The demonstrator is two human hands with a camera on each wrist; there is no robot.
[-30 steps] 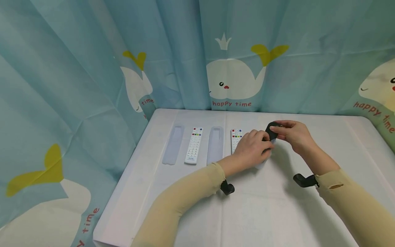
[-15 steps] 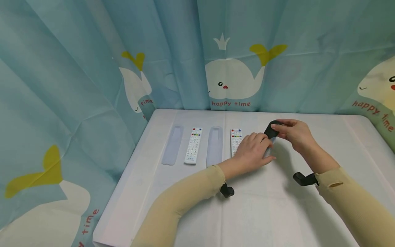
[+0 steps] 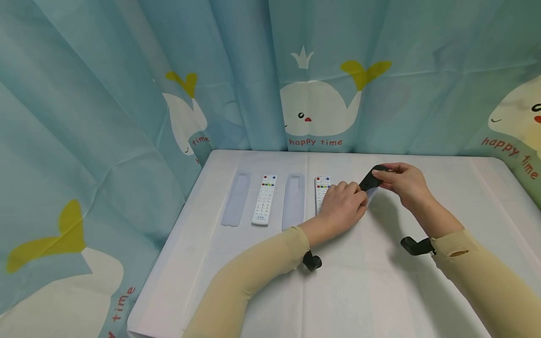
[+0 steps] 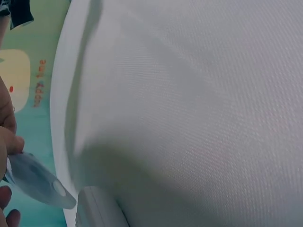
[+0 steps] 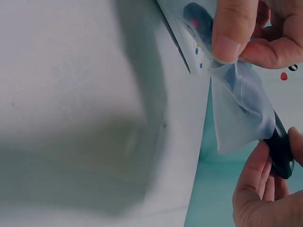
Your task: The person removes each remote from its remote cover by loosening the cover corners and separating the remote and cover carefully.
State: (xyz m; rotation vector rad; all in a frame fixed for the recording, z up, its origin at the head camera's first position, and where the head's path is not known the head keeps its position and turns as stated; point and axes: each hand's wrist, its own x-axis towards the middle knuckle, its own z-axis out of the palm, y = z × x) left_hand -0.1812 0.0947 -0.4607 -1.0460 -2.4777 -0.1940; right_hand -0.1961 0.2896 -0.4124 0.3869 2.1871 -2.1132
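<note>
My right hand pinches the bare end of a black remote control, which is held tilted over the right rear of the table. The rest of that remote sits inside a loose, translucent sleeve. My left hand pinches the sleeve together with the remote inside it, thumb on top in the right wrist view. A red button shows through the film there. Just left of my left hand lies a white remote control, partly hidden by it.
Further left on the white table lie a translucent sleeve, another white remote and another translucent sleeve, in a row. A blue curtain with whale prints hangs behind the table and along its left side.
My left fingers have shifted slightly down and left and closed in along the sleeve. More of the black remote shows, and it leans further right. My right hand has barely moved.
</note>
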